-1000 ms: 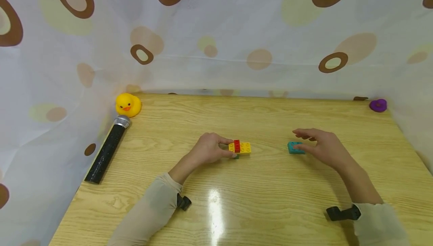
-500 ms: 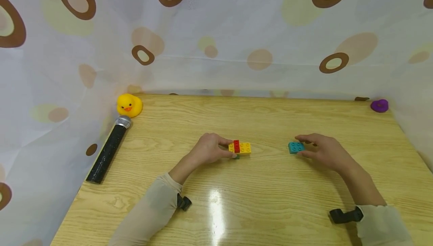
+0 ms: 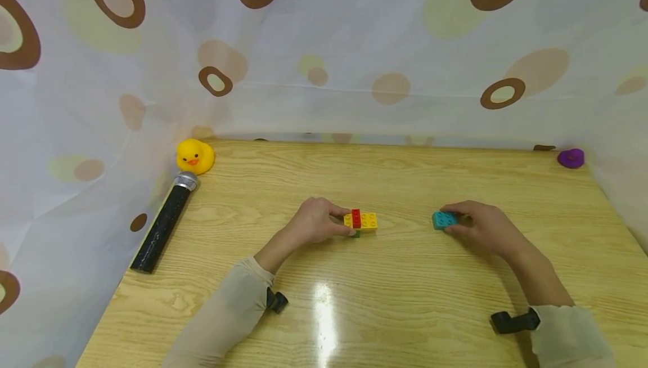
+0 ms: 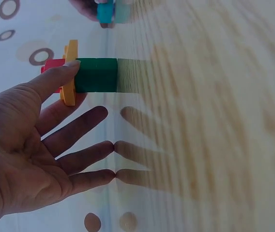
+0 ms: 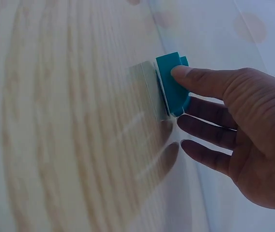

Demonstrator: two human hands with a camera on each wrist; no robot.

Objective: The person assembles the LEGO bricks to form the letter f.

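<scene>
My left hand (image 3: 315,223) pinches a small stack of toy bricks between thumb and forefinger. On top of the stack sits a narrow red brick (image 3: 356,218), across a longer yellow brick (image 3: 369,221). A dark green brick (image 4: 99,75) forms the base and stands on the table; in the left wrist view the other fingers are spread. To the right, my right hand (image 3: 487,226) pinches a teal brick (image 3: 443,220) with studs up. In the right wrist view its thumb presses one side of the teal brick (image 5: 172,83), right at the tabletop.
A yellow rubber duck (image 3: 195,156) and a black microphone (image 3: 163,227) lie along the left edge of the wooden table (image 3: 395,289). A small purple duck-like toy (image 3: 571,158) sits at the far right corner. A patterned curtain (image 3: 344,36) encloses the back and sides.
My right hand has drawn back slightly from above the teal brick, uncovering its studs, and its thumb and finger have closed on it. My left hand keeps its hold on the stack.
</scene>
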